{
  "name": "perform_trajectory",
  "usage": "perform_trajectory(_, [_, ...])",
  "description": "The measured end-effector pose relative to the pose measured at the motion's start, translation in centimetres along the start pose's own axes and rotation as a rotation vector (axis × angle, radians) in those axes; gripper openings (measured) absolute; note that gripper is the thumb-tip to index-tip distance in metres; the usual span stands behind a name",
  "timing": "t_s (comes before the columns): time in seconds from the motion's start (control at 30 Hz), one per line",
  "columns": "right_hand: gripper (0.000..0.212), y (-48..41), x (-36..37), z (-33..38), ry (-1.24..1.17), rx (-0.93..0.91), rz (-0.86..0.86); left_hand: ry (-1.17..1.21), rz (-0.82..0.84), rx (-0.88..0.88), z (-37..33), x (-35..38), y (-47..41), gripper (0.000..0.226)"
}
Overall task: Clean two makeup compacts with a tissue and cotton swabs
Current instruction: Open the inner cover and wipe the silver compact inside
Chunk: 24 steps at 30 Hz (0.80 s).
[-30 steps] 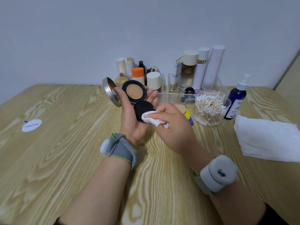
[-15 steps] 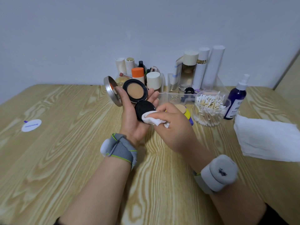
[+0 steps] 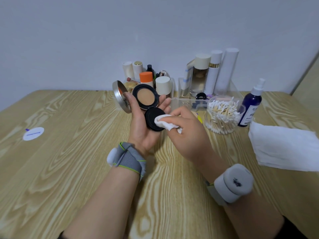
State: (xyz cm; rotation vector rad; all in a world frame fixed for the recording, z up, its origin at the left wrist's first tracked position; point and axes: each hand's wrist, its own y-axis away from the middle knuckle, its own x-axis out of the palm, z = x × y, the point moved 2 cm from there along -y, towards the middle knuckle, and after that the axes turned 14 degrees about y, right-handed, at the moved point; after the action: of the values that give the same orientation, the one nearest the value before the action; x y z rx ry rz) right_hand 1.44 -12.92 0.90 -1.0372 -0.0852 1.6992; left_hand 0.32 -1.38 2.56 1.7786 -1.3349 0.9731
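The left hand [image 3: 143, 128] is palm up above the worktop [image 3: 69, 169] and holds an open compact [image 3: 145, 97]. The thumb lies along the compact's left edge beside the raised silver lid [image 3: 119, 99], and the fingers [image 3: 166, 102] curl lightly round its right side. The tan pad faces up. A black inner flap [image 3: 151, 120] is folded down over the palm.

The right hand [image 3: 188, 135] pinches a small wad of white tissue [image 3: 164, 123] with its fingers bunched together and presses it on the flap's right half.

A clear jar of cotton swabs [image 3: 222, 114] stands to the right. Just beside it is a blue spray bottle [image 3: 251, 107], and a folded white cloth [image 3: 283, 147] lies nearer the edge. Bottles fill a clear tray [image 3: 183, 100] by the wall.
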Motion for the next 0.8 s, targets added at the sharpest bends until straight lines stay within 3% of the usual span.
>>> perform_trajectory(0.3, [0.028, 0.0, 0.3, 0.5, 0.058, -0.097, -0.019, -0.04, 0.054, -0.058, 1.0, -0.4, -0.2, 0.096])
perform_trajectory(0.47, [0.029, -0.1, 0.2, 0.1, 0.115, -0.039, -0.046, -0.141, 0.062, -0.079, 1.3, -0.4, -0.1, 0.1])
perform_trajectory(0.8, [0.03, -0.1, -0.4, 0.0, 0.39, 0.052, -0.07, -0.048, 0.061, -0.001, 0.6, 0.1, 0.2, 0.099])
